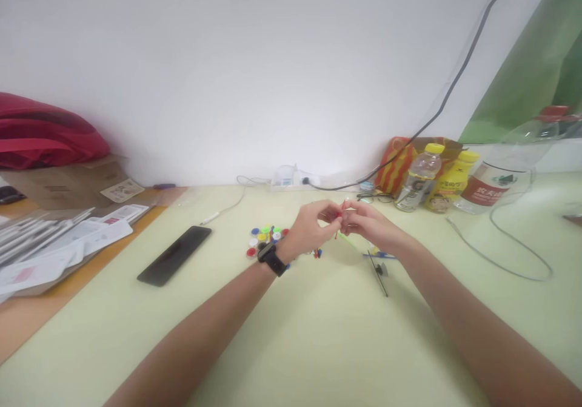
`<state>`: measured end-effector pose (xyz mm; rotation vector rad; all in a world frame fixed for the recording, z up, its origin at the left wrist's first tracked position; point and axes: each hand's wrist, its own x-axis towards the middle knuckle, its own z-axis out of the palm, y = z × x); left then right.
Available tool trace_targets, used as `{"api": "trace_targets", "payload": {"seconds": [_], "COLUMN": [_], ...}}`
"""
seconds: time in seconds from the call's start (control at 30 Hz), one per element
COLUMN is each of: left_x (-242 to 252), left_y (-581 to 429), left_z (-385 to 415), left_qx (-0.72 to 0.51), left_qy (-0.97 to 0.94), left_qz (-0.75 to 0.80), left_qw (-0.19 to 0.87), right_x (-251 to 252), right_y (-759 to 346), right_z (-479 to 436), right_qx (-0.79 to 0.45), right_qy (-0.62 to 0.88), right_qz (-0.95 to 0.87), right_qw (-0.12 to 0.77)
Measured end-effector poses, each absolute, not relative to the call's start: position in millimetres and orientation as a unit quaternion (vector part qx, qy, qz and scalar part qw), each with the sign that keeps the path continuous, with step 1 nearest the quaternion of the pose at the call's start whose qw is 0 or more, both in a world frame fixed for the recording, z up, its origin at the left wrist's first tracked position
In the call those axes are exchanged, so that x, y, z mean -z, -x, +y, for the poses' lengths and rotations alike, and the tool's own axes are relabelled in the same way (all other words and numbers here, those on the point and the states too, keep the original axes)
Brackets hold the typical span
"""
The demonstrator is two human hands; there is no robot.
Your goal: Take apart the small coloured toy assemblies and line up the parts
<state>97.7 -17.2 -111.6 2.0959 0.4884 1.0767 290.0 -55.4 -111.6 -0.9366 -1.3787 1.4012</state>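
Note:
My left hand (pixel 311 228), with a black watch on its wrist, pinches a small red piece (pixel 339 215) above the pale green table (pixel 291 334). From the other side my right hand (pixel 366 222) has its fingers closed on the same red piece, fingertips close to those of my left hand. The fingers hide most of its shape. Several small round coloured pieces (pixel 252 252) lie beside and partly behind my left wrist. Under my right wrist are a thin dark rod (pixel 378 275) with a small dark part near it and a blue stick (pixel 384 255).
A black phone (pixel 175 255) lies at left. White packets (pixel 95 237) and a cardboard box (pixel 68 182) are farther left. A power strip (pixel 291 179) stands by the wall. Bottles (pixel 418 179) stand at back right, with a grey cable (pixel 513 243) before them.

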Motion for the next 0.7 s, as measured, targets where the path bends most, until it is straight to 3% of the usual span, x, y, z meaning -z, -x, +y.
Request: {"api": "trace_targets", "payload": {"seconds": [0.2,0.3,0.4,0.57,0.7], "left_x": [115,119,127,141,148], "left_y": [-97,-98,-101,-105,-105], "left_z": [-16,-17,-19,-25,-25], "left_qx": [-0.383,-0.373,-0.352,-0.273,-0.257], "left_qy": [-0.823,-0.832,-0.858,-0.907,-0.919], "left_qz": [0.205,0.217,0.234,0.252,0.251], "left_qw": [0.366,0.349,0.291,0.196,0.163], "right_x": [116,122,137,156,151], "right_y": [-291,-295,-302,-313,-321], "right_z": [-54,-49,-40,-31,-32], "right_qx": [-0.505,-0.398,-0.247,-0.18,-0.066], "right_qy": [0.427,0.504,0.57,0.603,0.647], "right_qz": [-0.621,-0.646,-0.683,-0.731,-0.722], "right_qw": [0.421,0.412,0.383,0.261,0.237]}}
